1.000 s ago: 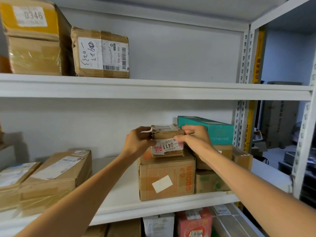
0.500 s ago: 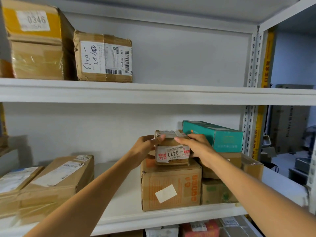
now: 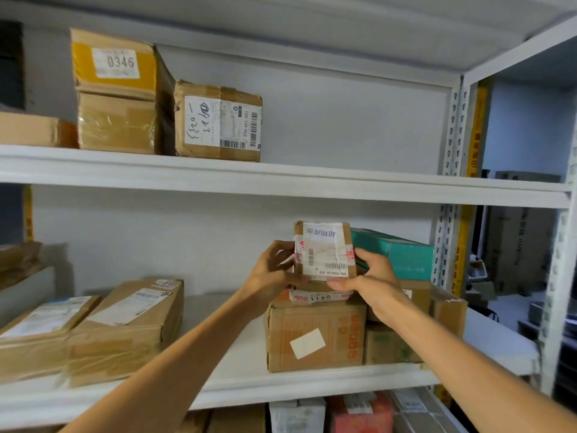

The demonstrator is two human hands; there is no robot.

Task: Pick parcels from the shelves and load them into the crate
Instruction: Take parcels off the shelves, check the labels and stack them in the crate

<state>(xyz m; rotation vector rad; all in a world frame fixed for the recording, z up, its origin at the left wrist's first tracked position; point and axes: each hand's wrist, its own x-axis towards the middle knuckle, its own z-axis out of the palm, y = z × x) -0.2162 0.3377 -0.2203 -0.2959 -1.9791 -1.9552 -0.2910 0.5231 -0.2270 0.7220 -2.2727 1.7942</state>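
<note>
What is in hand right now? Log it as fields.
held: small brown cardboard parcel with white labels, tipped up
left hand: grips its left side
right hand: grips its lower right corner
below: larger brown cardboard box with white sticker, on white metal shelf
behind: teal cardboard carton
crate: not in view

Parcel storeroom, white metal shelves, labelled cardboard parcels

Readable labels
We read 0346 on the yellow-taped box, 159 159-K02 on the brown box beside it, 0411 on the small parcel; rest blurred.
</note>
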